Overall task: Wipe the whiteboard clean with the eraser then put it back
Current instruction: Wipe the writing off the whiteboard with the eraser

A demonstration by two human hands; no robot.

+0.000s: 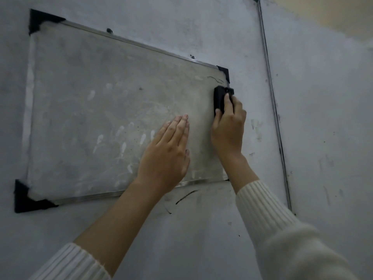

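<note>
- Fingers (228,102) of our right hand (228,128) wrap around the black eraser (219,100), thumb on its left side and the others over its top and right side, pinching it against the board.
- We hold the eraser upright at the right edge of the whiteboard (101,110), just below the upper right corner cap (224,72).
- Our left hand (167,150) lies flat on the lower right part of the whiteboard, its fingers (179,128) straight and pressed together, gripping nothing.
- We see a thin dark pen stroke (215,78) on the board just above the eraser; whatever it spells is too small and faint for us to read.
- We find no brand or label we can read on the eraser or on the board's metal frame (141,45).
- We see the board's surface as grey and smeared, with pale streaks (123,146) to the left of our left hand.
- Black plastic caps sit on the board's corners; the lower right one is hidden behind our right wrist.
- We note the board hanging tilted on a scuffed grey wall (201,229), with a dark pen mark (185,197) on the wall just below the bottom rail.
- Cream ribbed sleeves (262,207) cover both our forearms.
</note>
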